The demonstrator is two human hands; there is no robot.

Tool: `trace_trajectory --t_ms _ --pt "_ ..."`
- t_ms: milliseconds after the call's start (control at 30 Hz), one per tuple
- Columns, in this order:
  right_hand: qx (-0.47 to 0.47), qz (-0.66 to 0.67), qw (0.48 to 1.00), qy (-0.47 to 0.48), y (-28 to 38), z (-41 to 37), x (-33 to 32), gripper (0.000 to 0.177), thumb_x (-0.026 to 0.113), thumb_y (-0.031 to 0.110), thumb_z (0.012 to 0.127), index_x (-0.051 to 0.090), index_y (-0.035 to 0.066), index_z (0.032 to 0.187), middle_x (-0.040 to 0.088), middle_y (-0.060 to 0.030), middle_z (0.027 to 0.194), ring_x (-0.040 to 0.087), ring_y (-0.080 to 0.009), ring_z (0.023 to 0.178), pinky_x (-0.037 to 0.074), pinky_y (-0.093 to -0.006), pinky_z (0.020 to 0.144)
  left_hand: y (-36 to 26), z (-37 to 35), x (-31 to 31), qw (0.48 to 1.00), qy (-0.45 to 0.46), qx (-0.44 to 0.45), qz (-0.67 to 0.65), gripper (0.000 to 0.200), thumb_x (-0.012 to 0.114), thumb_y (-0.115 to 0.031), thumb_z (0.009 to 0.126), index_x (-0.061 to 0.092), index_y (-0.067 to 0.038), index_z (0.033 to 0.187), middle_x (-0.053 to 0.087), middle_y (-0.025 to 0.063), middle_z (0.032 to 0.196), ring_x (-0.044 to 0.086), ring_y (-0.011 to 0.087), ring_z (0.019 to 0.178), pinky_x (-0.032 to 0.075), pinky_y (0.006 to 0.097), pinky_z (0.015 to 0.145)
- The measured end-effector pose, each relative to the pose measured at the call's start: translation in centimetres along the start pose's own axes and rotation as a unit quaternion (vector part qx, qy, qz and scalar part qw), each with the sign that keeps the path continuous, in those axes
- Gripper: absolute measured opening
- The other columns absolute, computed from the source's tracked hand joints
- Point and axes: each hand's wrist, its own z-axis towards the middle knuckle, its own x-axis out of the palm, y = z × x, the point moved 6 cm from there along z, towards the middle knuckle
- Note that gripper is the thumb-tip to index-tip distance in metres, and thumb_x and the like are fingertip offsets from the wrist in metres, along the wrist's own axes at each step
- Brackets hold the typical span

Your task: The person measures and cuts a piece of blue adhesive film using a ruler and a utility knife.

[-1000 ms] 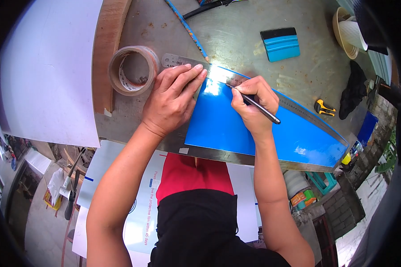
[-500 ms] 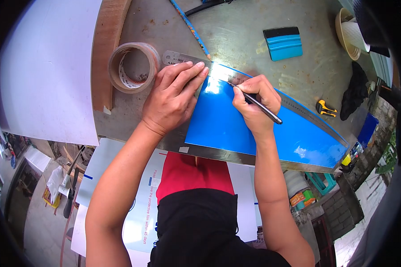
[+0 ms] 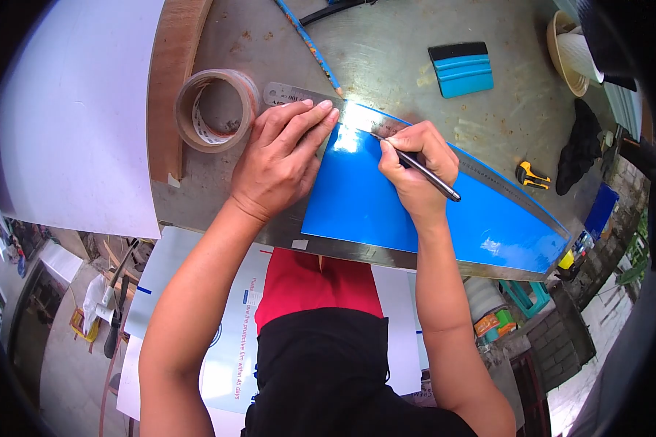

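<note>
A blue sheet [image 3: 364, 193] lies on the metal table, with a long steel ruler [image 3: 299, 95] along its far edge. My left hand [image 3: 280, 160] rests flat on the ruler's left end and the sheet's left corner, its fingers extended and side by side. In my right hand [image 3: 423, 171] is a dark pen-like tool [image 3: 436, 183], pinched between thumb and fingers. Its tip meets the sheet beside the ruler's near edge. A blue pencil [image 3: 315, 52] lies with its point by the ruler.
A roll of tape [image 3: 186, 113] and a wooden strip [image 3: 169, 95] are left of my left hand. A teal squeegee [image 3: 463, 71], a yellow cutter [image 3: 532, 175] and a black cloth [image 3: 579, 149] lie farther right. A white sheet [image 3: 73, 116] covers the table's left side.
The view has shifted very slightly. Both hands, the ruler and the blue sheet keep nearly the same places.
</note>
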Motion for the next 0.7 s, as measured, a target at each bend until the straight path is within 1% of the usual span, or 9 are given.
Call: trace_trajectory --t_ms 133,267,333,467,533,567,700 --pt "0.002 0.007 1.0 0.009 0.0 0.1 0.0 0.02 0.085 -0.007 0.074 0.068 0.001 0.081 0.069 -0.0094 0.078 0.069 -0.0181 0.071 0.054 -0.0297 0.063 0.0 0.0 0.0 1.0 0.0 0.001 -0.001 0.067 0.069 0.003 0.076 0.07 -0.009 0.142 0.064 0.0024 0.147 0.057 0.0249 0.134 0.045 0.0424 0.117" --pt "0.011 -0.003 1.0 -0.003 0.1 0.1 -0.2 0.02 0.085 -0.006 0.074 0.068 0.001 0.081 0.069 -0.0093 0.078 0.07 -0.0182 0.071 0.054 -0.0298 0.063 0.0 0.0 0.1 1.0 -0.003 0.004 0.0 0.067 0.068 0.004 0.075 0.07 -0.01 0.141 0.064 0.0027 0.146 0.058 0.0251 0.133 0.045 0.0426 0.117" --pt "-0.001 -0.01 1.0 0.03 0.0 0.1 -0.1 0.022 0.084 -0.011 0.076 0.068 0.002 0.084 0.069 -0.0081 0.083 0.067 -0.0151 0.075 0.054 -0.0269 0.067 0.0 0.1 0.0 1.0 -0.002 0.001 -0.001 0.068 0.067 0.004 0.076 0.07 -0.011 0.142 0.065 0.0027 0.145 0.058 0.0256 0.134 0.045 0.0428 0.116" --pt "0.035 0.033 0.999 0.022 -0.9 -0.5 -0.1 0.021 0.082 -0.012 0.078 0.067 0.001 0.085 0.068 -0.0082 0.085 0.066 -0.014 0.077 0.054 -0.0267 0.069 -0.1 0.1 -0.1 1.0 -0.002 -0.003 -0.006 0.068 0.066 0.004 0.076 0.07 -0.012 0.142 0.065 0.0029 0.145 0.058 0.026 0.134 0.045 0.0425 0.116" --pt "0.061 0.106 0.992 -0.033 -1.4 -0.4 -0.4 0.02 0.084 -0.007 0.076 0.067 0.002 0.082 0.068 -0.007 0.078 0.067 -0.013 0.071 0.052 -0.027 0.063 0.0 0.0 -0.1 1.0 -0.006 -0.004 -0.008 0.067 0.066 0.004 0.077 0.069 -0.012 0.142 0.065 0.0031 0.145 0.058 0.0264 0.135 0.045 0.0422 0.117" --pt "0.047 0.087 0.995 -0.03 -1.2 -0.3 -0.4 0.02 0.084 -0.006 0.077 0.067 0.002 0.083 0.068 -0.0067 0.078 0.066 -0.0114 0.071 0.052 -0.0263 0.063 0.0 0.0 0.0 1.0 -0.007 -0.005 -0.01 0.065 0.066 0.005 0.077 0.069 -0.01 0.14 0.065 0.0036 0.146 0.058 0.0265 0.135 0.044 0.0423 0.117" --pt "0.027 0.049 0.998 -0.017 -1.1 -0.4 -0.3 0.02 0.084 -0.006 0.077 0.067 0.002 0.083 0.068 -0.0074 0.078 0.066 -0.0128 0.07 0.052 -0.0268 0.062 0.1 0.0 0.0 1.0 -0.009 -0.006 -0.013 0.062 0.066 0.006 0.077 0.07 -0.008 0.137 0.065 0.004 0.146 0.058 0.0267 0.135 0.045 0.0424 0.117"
